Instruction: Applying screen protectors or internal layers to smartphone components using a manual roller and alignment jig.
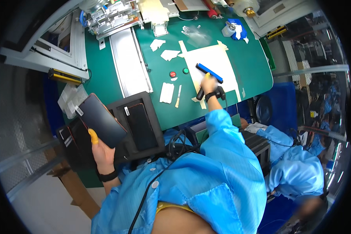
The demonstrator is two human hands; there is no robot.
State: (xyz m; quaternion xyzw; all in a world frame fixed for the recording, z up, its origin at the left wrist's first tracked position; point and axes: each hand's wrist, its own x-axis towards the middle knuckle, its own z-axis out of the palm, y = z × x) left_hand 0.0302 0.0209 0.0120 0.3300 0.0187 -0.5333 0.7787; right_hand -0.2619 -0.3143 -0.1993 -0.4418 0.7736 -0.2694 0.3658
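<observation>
My left hand (103,153), a yellow finger cot on it, grips a flat dark-screened device (102,120) like a tablet by its lower edge. The device is tilted over a black foam tray (153,107). A second dark device (141,126) lies in a recess of that tray. My right hand (209,84) is closed on a blue hand roller (210,73), also with yellow on a finger. The roller lies over a white sheet (222,58) taped to the green table; whether it touches the sheet I cannot tell.
A metal rail (128,58) crosses the green table (101,78) toward a machine fixture (113,19). Red (172,74) and green (186,71) buttons sit mid-table, near paper scraps (167,93). A bottle (228,29) stands far right. A person in a blue smock (296,171) is at right.
</observation>
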